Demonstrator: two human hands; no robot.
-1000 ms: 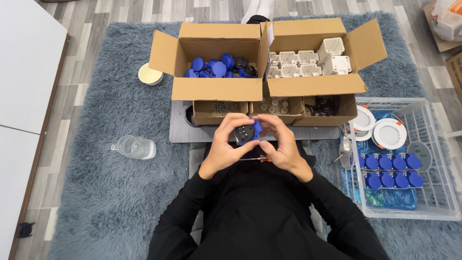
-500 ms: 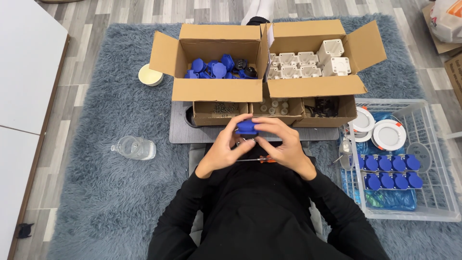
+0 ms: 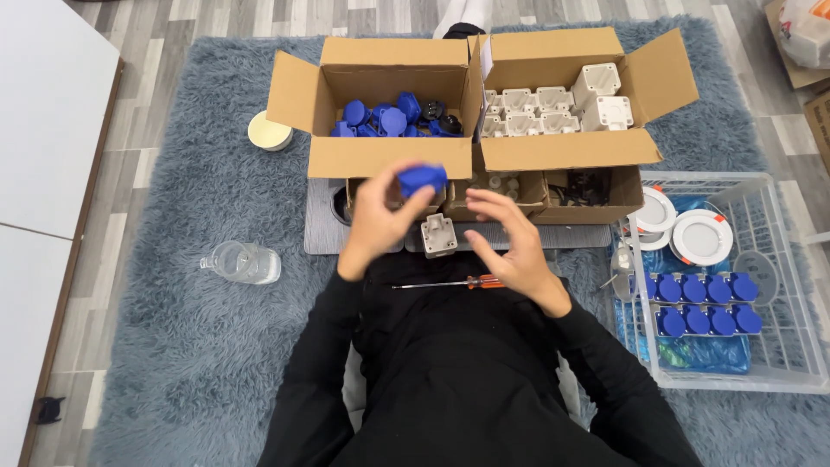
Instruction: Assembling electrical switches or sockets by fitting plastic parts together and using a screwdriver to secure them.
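Since half a second ago, both hands have parted: the left hand (image 3: 376, 227) has lifted a blue cap (image 3: 421, 179) up toward centre frame, pinched in its fingertips, while the right hand (image 3: 510, 246) hangs open, fingers spread, holding nothing. Between them a pale grey socket body (image 3: 438, 235) (boxy, matte plastic) sits just below the cap. An orange-handled screwdriver (image 3: 450, 283) lies on the black lap. The cap looks smooth, rounded, slightly blurred. Behind, a cardboard box (image 3: 389, 156) holds more blue caps on a shaggy grey-blue rug (image 3: 173, 346). At right stands a white wire basket (image 3: 778, 372).
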